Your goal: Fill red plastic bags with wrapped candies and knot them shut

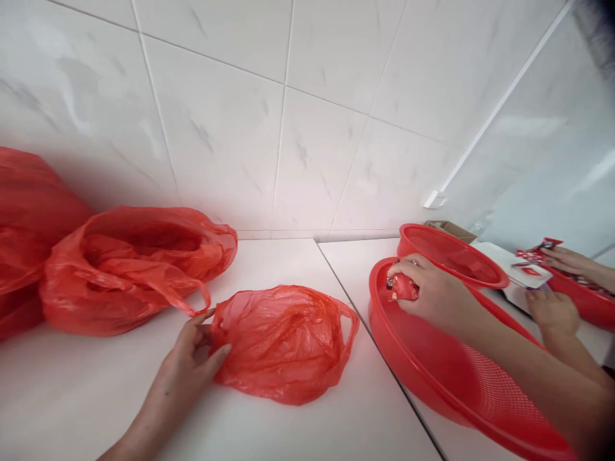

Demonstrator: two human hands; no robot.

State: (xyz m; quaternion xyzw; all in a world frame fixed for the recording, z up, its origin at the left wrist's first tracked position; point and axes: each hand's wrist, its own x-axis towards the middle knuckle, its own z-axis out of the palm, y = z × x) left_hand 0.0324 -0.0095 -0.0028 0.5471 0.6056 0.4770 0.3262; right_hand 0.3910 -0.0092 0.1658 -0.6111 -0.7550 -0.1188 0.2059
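A red plastic bag (288, 346) lies spread on the white table, its mouth facing up and a loop handle at its right end. My left hand (192, 352) grips the bag's left edge, thumb on the near side and fingers curled by the rim. Over the far left rim of a large red plastic basket (432, 390), my right hand (427, 288) is closed around small red-wrapped packets (405, 287). How many it holds is hidden by the fingers.
Filled red bags (134, 269) stand at the left. Behind the large basket is another red basket (451, 256). On the right, a co-worker's hands (555, 310) are near a white scale (523, 275), with red packets (538, 253). A tiled wall (230, 141) closes off the back.
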